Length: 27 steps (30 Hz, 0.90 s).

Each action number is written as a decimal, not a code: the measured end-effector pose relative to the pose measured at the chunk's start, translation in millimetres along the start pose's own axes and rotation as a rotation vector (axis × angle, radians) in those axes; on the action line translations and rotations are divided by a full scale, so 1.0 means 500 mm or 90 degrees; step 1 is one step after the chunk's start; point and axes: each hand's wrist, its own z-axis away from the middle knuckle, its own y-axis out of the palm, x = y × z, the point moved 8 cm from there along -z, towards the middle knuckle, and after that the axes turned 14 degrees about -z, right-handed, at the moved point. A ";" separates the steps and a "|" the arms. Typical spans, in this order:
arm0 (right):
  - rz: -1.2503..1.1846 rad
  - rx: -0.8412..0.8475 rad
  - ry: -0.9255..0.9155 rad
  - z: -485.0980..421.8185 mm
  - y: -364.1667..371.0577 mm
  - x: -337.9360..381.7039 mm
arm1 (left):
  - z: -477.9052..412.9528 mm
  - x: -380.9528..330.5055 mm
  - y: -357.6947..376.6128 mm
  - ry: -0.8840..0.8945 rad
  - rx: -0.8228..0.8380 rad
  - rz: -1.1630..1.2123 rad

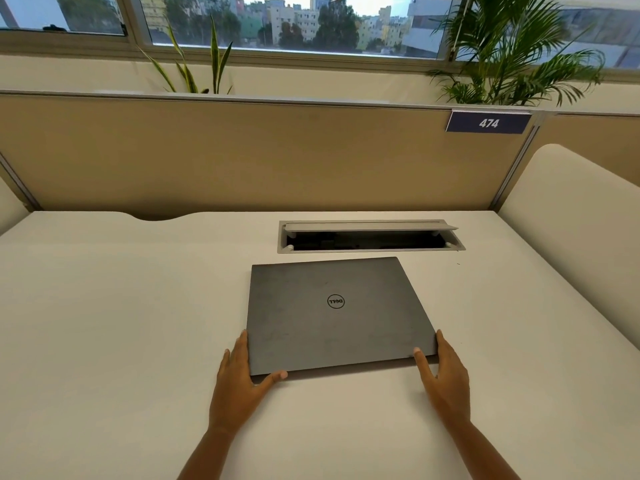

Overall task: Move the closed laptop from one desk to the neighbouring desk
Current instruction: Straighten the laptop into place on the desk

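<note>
A closed dark grey laptop with a round logo lies flat on the white desk, a little right of the middle. My left hand is at its near left corner, thumb along the front edge and fingers against the left side. At the near right corner is my right hand, thumb on the lid's edge and fingers alongside the right edge. Both hands touch the laptop. I cannot tell whether it is lifted off the desk.
An open cable hatch with a raised grey flap sits just behind the laptop. A tan partition with a "474" sign closes the back. A rounded white divider stands at the right, plants behind the partition.
</note>
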 end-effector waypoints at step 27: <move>-0.064 -0.109 0.042 0.016 -0.013 -0.021 | 0.001 0.027 -0.018 -0.050 0.004 -0.002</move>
